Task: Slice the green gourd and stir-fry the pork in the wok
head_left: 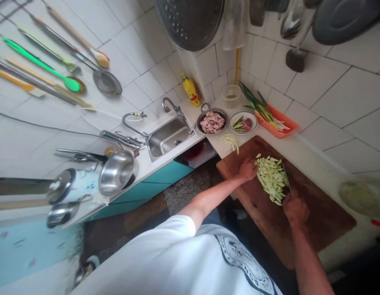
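Two hands are occupied on the brown wooden cutting board (pixel 315 217): the left hand (pixel 247 169) is cupped against the light, slippery pile of pale green vegetable strips (pixel 272 178), best gathered from its sides, while the right hand (pixel 296 208) is closed round a knife handle.

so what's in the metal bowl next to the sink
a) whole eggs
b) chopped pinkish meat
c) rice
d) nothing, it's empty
b: the metal bowl beside the sink holds chopped pinkish meat, up the counter from the cutting board where the left hand and right hand flank the pale green vegetable strips.
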Demonstrator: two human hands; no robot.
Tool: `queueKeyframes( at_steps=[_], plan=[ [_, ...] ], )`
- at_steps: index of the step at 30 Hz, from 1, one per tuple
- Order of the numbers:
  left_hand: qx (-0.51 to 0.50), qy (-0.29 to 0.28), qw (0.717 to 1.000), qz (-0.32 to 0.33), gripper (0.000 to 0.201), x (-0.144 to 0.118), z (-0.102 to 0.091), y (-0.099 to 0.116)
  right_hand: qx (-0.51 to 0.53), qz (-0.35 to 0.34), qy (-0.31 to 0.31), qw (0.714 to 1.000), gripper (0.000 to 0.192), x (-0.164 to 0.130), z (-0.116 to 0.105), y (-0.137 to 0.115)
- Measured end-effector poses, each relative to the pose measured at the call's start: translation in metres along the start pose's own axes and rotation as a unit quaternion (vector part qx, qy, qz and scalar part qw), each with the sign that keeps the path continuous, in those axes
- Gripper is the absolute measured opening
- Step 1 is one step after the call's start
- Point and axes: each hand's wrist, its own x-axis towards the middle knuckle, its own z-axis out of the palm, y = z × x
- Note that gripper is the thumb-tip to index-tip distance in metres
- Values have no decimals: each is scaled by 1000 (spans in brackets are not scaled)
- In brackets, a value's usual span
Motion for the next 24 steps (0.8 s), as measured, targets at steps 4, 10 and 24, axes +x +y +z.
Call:
queueKeyframes(
  at_steps=[4, 10, 24],
  plan=[
    [-1, 3, 1000, -31, 31, -48, -30, -6, -16, -8, 23, 1000, 58, 24, -4, -8],
    [-28, 0, 998, -49, 25, -109, -68, -19, -16, -78, 21, 997, 57, 33, -3, -10],
    [-7, 15, 991, -130, 17, -157, -142, -87, 102, 162, 85, 978, 61, -89, 10, 26]
  ],
)
